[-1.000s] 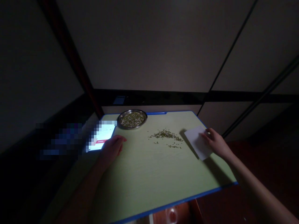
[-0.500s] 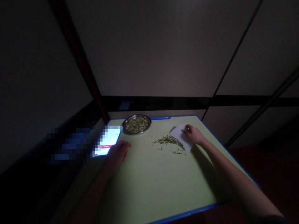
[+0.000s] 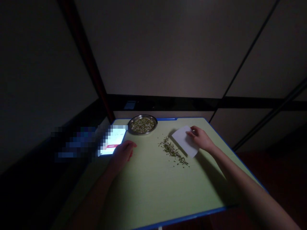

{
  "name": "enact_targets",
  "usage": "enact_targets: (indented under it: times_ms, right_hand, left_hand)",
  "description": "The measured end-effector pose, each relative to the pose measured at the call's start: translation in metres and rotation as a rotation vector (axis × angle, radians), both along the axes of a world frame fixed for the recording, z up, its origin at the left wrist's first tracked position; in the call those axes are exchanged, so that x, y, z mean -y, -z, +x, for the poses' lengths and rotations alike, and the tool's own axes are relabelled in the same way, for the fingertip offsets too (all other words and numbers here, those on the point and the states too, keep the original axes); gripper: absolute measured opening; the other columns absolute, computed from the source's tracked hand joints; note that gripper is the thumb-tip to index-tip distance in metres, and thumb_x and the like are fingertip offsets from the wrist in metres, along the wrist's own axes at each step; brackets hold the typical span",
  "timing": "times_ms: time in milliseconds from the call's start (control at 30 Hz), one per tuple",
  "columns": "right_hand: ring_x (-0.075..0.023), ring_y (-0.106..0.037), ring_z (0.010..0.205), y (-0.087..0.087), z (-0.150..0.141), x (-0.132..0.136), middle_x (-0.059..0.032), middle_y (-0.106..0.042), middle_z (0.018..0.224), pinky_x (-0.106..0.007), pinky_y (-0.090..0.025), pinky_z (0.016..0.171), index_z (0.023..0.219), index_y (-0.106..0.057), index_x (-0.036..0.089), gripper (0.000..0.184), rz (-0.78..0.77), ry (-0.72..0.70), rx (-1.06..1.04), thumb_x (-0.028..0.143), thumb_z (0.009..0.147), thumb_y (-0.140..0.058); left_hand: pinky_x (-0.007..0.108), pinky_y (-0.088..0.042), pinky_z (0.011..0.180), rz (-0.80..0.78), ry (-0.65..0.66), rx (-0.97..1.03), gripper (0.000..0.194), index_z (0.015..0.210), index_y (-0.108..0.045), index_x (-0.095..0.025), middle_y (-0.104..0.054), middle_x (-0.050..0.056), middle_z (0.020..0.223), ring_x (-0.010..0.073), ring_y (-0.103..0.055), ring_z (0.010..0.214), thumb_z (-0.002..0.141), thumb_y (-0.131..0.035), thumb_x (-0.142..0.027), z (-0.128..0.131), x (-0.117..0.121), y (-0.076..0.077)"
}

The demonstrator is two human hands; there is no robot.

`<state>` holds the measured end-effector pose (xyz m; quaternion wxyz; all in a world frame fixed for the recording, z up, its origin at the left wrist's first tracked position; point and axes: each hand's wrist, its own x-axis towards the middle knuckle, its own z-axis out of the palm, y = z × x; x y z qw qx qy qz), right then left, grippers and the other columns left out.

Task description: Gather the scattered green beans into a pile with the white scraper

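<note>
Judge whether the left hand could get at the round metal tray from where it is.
Probably yes: the left hand shows no held object, and the round metal tray lies just beyond it, with nothing visible standing between them. The lit screen sits left of that path.

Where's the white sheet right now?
In the head view, the white sheet is right of centre, held in the right hand, just to the right of the loose greenish grains on the table.

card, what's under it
A shaded strip of table shows along the left edge of the card, with green bits beyond; anything directly beneath is covered.
</note>
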<state>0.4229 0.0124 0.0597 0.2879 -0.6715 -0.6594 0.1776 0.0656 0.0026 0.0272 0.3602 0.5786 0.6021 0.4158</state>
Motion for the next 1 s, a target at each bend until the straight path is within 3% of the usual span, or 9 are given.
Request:
enact_targets:
  times_ms: [133, 267, 367, 600, 767, 1000]
  right_hand:
    - [-0.0196, -0.063, 0.081, 0.006, -0.020, 0.002, -0.0116, -0.070, 0.096, -0.027, -0.043, 0.067, 0.107, -0.059, 0.016, 0.032, -0.039, -0.002, -0.053, 0.041, 0.091, -0.048]
    - [-0.0214, -0.065, 0.092, 0.016, -0.044, 0.006, -0.0135, -0.070, 0.106, -0.028, -0.045, 0.075, 0.116, -0.057, 0.016, 0.037, -0.070, 0.011, 0.031, 0.042, 0.092, -0.048]
    - [-0.0229, -0.065, 0.095, 0.021, -0.046, 0.008, -0.0142, -0.070, 0.109, -0.029, -0.045, 0.078, 0.118, -0.057, 0.017, 0.039, -0.106, 0.057, 0.103, 0.044, 0.092, -0.047]
    - [-0.0222, -0.066, 0.089, 0.022, 0.003, 0.009, -0.0129, -0.071, 0.104, -0.027, -0.045, 0.070, 0.114, -0.059, 0.018, 0.037, -0.108, 0.113, 0.120, 0.046, 0.092, -0.047]
    - [-0.0222, -0.066, 0.091, 0.016, 0.044, 0.004, -0.0134, -0.070, 0.107, -0.026, -0.045, 0.069, 0.115, -0.060, 0.017, 0.040, -0.052, 0.249, 0.148, 0.047, 0.092, -0.047]
    - [-0.0231, -0.066, 0.090, 0.024, 0.051, 0.004, -0.0144, -0.071, 0.106, -0.027, -0.043, 0.068, 0.115, -0.060, 0.017, 0.041, -0.101, 0.300, 0.264, 0.048, 0.094, -0.043]
  left_hand:
    - [0.025, -0.031, 0.042, -0.001, 0.009, -0.018, 0.024, 0.075, -0.059, -0.019, -0.045, -0.006, 0.044, 0.0123, -0.041, 0.039, 0.074, -0.051, -0.042, -0.002, -0.002, 0.003]
    - [0.025, -0.031, 0.042, -0.013, -0.003, -0.026, 0.027, 0.075, -0.060, -0.019, -0.046, -0.006, 0.044, 0.0120, -0.042, 0.040, 0.074, -0.052, -0.044, -0.003, -0.001, 0.003]
    - [0.024, -0.030, 0.042, -0.019, -0.013, -0.008, 0.028, 0.075, -0.060, -0.018, -0.045, -0.007, 0.043, 0.0116, -0.040, 0.039, 0.073, -0.051, -0.044, -0.002, 0.000, 0.001]
    - [0.024, -0.029, 0.042, -0.019, -0.021, -0.018, 0.023, 0.075, -0.059, -0.019, -0.044, -0.007, 0.044, 0.0109, -0.039, 0.039, 0.073, -0.050, -0.040, 0.000, -0.002, 0.004]
    - [0.024, -0.030, 0.043, -0.020, 0.001, -0.040, 0.022, 0.075, -0.059, -0.019, -0.045, -0.007, 0.045, 0.0111, -0.041, 0.041, 0.075, -0.049, -0.039, -0.001, -0.004, 0.005]
    - [0.024, -0.029, 0.042, -0.006, 0.008, -0.031, 0.024, 0.076, -0.059, -0.019, -0.046, -0.007, 0.045, 0.0112, -0.040, 0.039, 0.076, -0.049, -0.041, -0.004, -0.007, 0.011]
